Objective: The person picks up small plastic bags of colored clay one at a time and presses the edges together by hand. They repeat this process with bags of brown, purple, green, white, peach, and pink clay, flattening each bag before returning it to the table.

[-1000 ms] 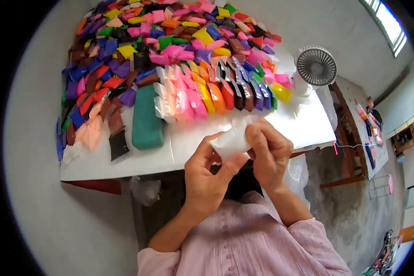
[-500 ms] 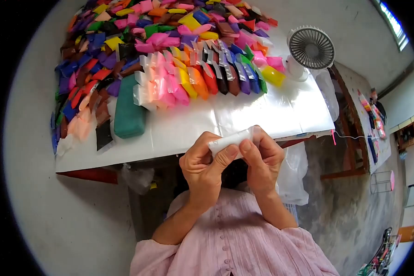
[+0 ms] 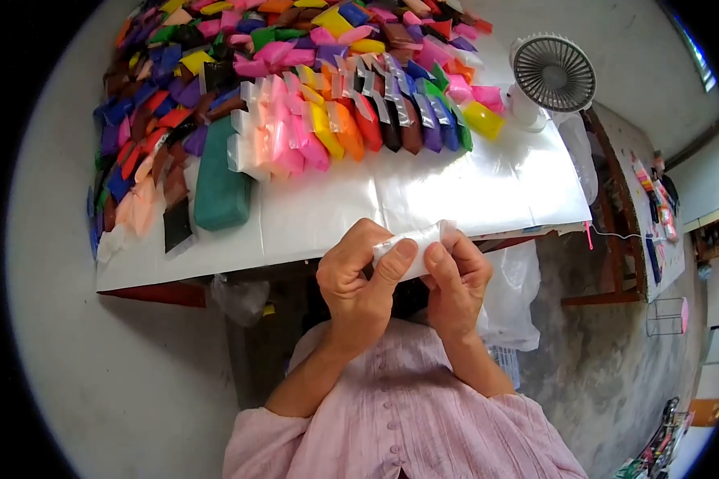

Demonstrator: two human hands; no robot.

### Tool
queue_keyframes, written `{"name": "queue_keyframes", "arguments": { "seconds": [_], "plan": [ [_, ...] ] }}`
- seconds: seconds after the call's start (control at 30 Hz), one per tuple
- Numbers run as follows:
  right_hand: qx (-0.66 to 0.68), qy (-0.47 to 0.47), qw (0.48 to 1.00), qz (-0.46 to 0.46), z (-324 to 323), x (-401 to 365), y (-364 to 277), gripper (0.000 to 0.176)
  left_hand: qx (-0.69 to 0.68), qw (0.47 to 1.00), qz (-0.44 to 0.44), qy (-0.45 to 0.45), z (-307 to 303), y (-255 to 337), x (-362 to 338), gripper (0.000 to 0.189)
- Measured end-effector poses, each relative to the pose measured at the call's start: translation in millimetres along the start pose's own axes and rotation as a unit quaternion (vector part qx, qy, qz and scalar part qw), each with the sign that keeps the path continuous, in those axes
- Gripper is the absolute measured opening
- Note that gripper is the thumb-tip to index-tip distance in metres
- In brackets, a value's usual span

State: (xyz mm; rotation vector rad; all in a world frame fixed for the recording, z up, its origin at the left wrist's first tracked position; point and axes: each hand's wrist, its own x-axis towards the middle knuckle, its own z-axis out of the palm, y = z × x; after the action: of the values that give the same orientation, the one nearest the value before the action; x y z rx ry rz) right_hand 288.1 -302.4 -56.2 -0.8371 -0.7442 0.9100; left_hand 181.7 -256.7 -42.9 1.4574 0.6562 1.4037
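Observation:
A small white packet (image 3: 415,254) in clear plastic is held between both hands, just off the table's front edge. My left hand (image 3: 359,275) grips its left end, thumb pressed on top and fingers curled beneath. At the right end my right hand (image 3: 458,275) pinches it with thumb and fingers, clear film showing above the fingertips. Beyond the hands stand rows of colored packets (image 3: 343,128), running from white and pink through yellow, orange, red, black, brown, purple and blue to green. A dark green block (image 3: 222,180) lies at the left end of these rows.
A heap of loose colored packets (image 3: 168,88) covers the back and left of the white-covered table (image 3: 319,211). At the back right stands a white fan (image 3: 553,73). A clear plastic bag (image 3: 510,295) hangs below the table's edge, and another table (image 3: 615,160) is at right.
Both thumbs have shifted on the white packet, and the left one covers more of it. The view has tilted slightly; the things on the table stay in place.

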Motion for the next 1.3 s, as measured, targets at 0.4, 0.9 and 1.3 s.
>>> {"name": "queue_keyframes", "arguments": {
  "seconds": [0.4,0.9,1.3],
  "plan": [
    [-0.025,-0.005,0.999,0.039,-1,-2,-2,0.014,0.037,0.999,0.03,0.019,2,-8,-4,0.01],
    [-0.115,-0.011,0.993,-0.022,-10,3,-11,0.02,-0.15,0.974,-0.159,-0.053,-1,7,-9,0.02],
    [-0.154,-0.018,0.987,-0.04,-12,6,-7,0.022,-0.176,0.966,-0.181,-0.062,-8,0,-14,0.022]
  ]
}}
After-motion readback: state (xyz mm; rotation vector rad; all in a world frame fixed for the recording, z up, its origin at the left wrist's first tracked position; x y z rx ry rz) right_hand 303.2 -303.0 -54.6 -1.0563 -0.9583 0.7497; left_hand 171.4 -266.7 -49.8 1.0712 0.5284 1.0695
